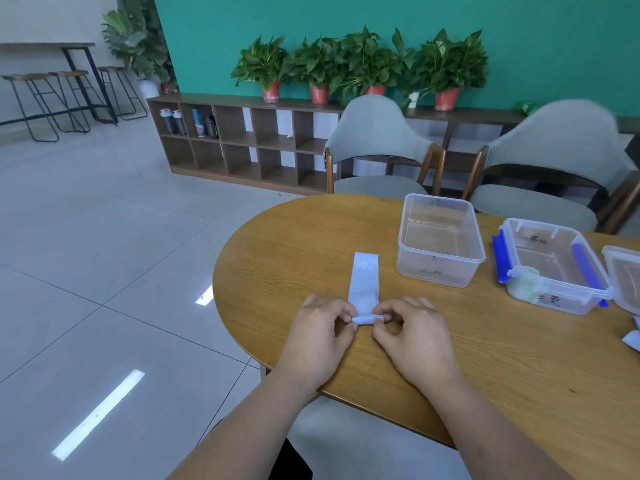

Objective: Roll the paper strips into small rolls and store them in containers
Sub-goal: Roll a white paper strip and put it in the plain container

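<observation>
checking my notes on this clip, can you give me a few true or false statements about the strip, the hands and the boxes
1. Both hands pinch the near end of the paper strip, left hand and right hand. True.
2. The strip is fully rolled up. False: only the near end is rolled; the rest lies flat on the wooden table.
3. The strip shows the number 20. True.
4. The lidless clear container is full of rolls. False: no rolls show in it.
5. The container with blue clips stands left of the lidless one. False: it stands to its right.
</observation>
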The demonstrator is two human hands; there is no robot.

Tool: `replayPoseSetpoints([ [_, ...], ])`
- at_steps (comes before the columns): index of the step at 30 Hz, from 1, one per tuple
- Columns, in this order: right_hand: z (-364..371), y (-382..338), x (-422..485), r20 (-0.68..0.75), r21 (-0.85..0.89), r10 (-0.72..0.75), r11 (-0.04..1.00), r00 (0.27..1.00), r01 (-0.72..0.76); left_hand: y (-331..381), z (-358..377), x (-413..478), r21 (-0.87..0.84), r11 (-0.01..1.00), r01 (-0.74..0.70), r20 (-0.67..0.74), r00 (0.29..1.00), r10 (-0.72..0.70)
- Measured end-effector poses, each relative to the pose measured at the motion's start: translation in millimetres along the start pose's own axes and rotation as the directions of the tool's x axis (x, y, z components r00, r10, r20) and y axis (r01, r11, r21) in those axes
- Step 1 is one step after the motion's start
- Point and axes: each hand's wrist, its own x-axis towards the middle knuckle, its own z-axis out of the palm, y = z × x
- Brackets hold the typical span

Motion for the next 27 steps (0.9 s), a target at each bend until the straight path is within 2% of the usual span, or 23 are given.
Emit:
replayPoseSetpoints([
  [7,-1.7,-3.8,-1.5,-0.015,-0.007,0.010,1.000,1.000,-0.010,7.5,-2.6,1.2,0.041,0.999,0.014,0.018,1.000,-0.014],
  [15,1.1,-2.6,0.0,-0.044,-0.023,-0.020,1.000,0.999,0.019,5.3,3.9,3.0,-0.011,0.998,0.069,-0.006,0.998,-0.069],
  [21,1.4,0.8,2.1,-0.036,0.032,0.010,0.999,0.999,-0.009,1.2,5.7,5.3,0.010,0.999,0.053,0.001,0.999,-0.053],
  [27,2.4,-0.8,2.5,-0.062,0.008,0.000,1.000,0.998,0.000,-0.2,5.8,7.1,-0.036,0.997,0.065,-0.002,0.998,-0.065],
])
